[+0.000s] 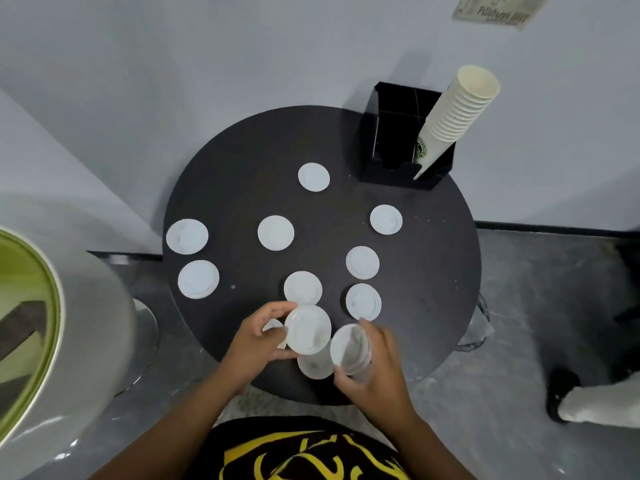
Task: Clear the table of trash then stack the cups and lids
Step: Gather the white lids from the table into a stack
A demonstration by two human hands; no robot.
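A pale bin with a green rim (38, 306) stands beside the left edge of a round dark table (433, 271). White cup lids lie flat and apart across the table top. Two lids sit near the left edge, one (187, 236) farther back and one (198, 279) nearer the front. Toward the middle lie a lid (276, 233), another (313, 177) near the back, and one (303, 288) near the front. At the front edge, the left hand (254, 344) holds a lid (307, 329) by its rim, fingers curled around it. Just beside it, the right hand (375, 365) grips a small stack of lids (350, 349), tilted on edge. One more lid (315, 367) lies on the table between the two hands. To the right lie three lids, at (363, 301), (362, 262) and (386, 219). At the back right edge, a black holder (391, 174) carries a leaning stack of paper cups (453, 116).
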